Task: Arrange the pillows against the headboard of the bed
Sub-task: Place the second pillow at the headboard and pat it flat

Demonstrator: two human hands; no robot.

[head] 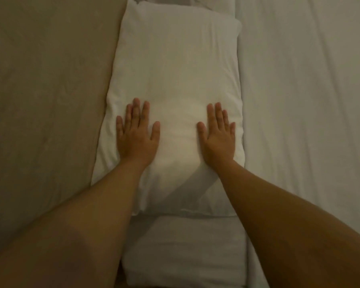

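Note:
A white pillow [175, 75] lies lengthwise in the middle of the view, running away from me. My left hand [136, 134] rests flat on its near left part, fingers spread. Flat on the near right part lies my right hand [217, 136], also with fingers apart. Both palms press down on the pillow and neither grips it. A second white pillow [185, 250] lies below the first, between my forearms, partly under the first one's near end. A tan padded surface [46, 90], which may be the headboard, borders the pillows on the left.
A white bed sheet [310, 100] with slight wrinkles covers the right side. At the top edge some crumpled white fabric [164, 1] shows beyond the far end of the pillow.

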